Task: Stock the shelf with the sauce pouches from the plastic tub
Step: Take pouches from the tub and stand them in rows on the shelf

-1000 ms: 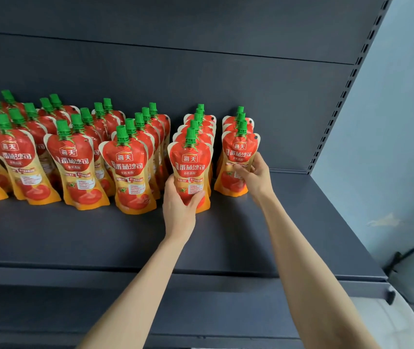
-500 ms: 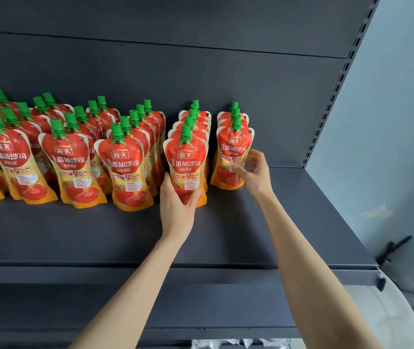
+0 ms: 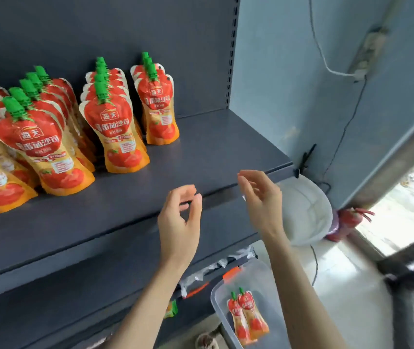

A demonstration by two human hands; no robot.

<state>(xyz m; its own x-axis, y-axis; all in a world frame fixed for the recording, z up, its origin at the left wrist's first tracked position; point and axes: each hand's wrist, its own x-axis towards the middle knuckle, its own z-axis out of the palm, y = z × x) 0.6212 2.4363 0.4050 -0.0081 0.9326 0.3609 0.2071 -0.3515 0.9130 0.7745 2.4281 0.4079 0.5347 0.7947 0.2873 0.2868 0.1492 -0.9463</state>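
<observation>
From the head camera, both bare hands are hanging in the air in front of the shelf's front edge, and neither is holding anything. The left hand (image 3: pixel 179 222) is curling its fingers (image 3: pixel 188 195) loosely, thumb near the forefinger, with nothing between them. The right hand (image 3: pixel 261 200) is standing more open, its fingers (image 3: pixel 246 178) bent slightly and spread, also empty. Both are sitting clear of the pouches.

The dark grey metal shelf (image 3: pixel 200 159) is carrying rows of upright sauce pouches (image 3: pixel 115 132), red and orange with green caps, lined front to back across its left and middle. The rightmost row (image 3: pixel 159 107) is standing just beside the next one, and the shelf to its right is lying bare up to the perforated upright post (image 3: pixel 232 54). A dark back panel is rising behind the rows.

Below and to the right, a clear plastic tub (image 3: pixel 226 288) is sitting low near the floor, with two pouches (image 3: pixel 247 314) lying flat inside it, side by side. Crumpled clear wrapping (image 3: pixel 211 270) is showing on the lower shelf level just left of the tub.

The room beyond is showing a pale blue wall (image 3: pixel 289 84), a white cable (image 3: pixel 326 61) running down to a power strip (image 3: pixel 367 51) fixed on the wall, a white round basin-like object (image 3: pixel 306 210) beneath the shelf's corner, and bright daylight at a doorway (image 3: pixel 407 205) on the right.
</observation>
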